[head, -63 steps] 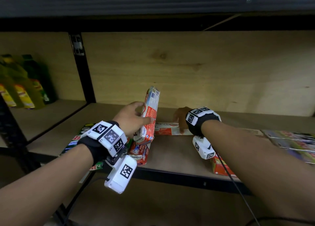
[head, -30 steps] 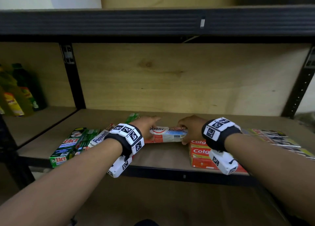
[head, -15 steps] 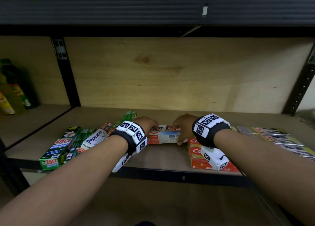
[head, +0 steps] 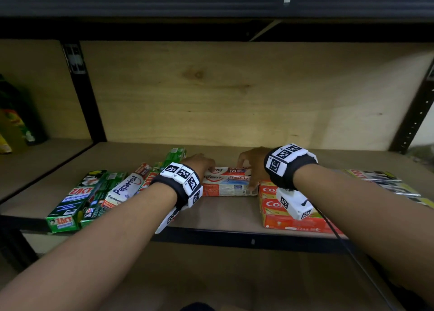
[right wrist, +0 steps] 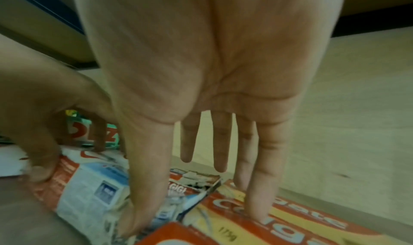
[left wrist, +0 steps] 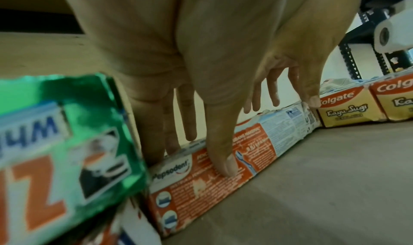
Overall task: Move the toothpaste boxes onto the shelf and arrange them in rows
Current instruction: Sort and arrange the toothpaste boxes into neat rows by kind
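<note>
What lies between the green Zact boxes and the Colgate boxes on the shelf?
A Pepsodent box lying crosswise, left hand and right hand gripping its ends; more boxes hide behind the left wrist. Head view shows it.

Wooden shelf [head: 225,213] (toothpaste boxes [head: 227,186] flat)

Bare forearms, black wristbands [head: 180,191] with white square-coded tags, white camera boxes [head: 294,204] beneath — thin black cable [head: 340,238] trailing right.

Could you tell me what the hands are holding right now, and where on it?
Both hold the red-and-white Pepsodent toothpaste box: left hand at its left end, right hand at its right end.
</note>
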